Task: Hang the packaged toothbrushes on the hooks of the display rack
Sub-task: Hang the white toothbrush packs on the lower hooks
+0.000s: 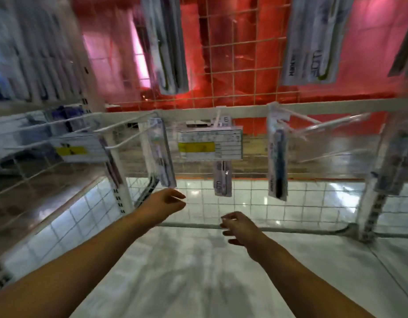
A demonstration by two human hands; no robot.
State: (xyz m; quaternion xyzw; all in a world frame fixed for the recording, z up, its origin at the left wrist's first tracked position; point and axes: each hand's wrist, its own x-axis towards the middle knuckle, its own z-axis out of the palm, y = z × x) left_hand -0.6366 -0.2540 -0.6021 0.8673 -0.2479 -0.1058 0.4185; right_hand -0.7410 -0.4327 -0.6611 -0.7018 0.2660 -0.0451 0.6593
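- Left hand (167,203): fingers loosely extended, slightly apart, holding nothing; tips just below the packaged toothbrush (163,154) left of the price label (210,145), not touching as far as the blur allows.
- Right hand (239,227): fingers loosely curled, empty, lower than the label and well apart from any pack.
- Other packs hang under the label (222,180) and to its right (277,157), all on hooks of the display rack (244,110).
- Judgement: packs light, thin card-and-blister, stiff but bendable, slick film; pinch near the top hang hole.
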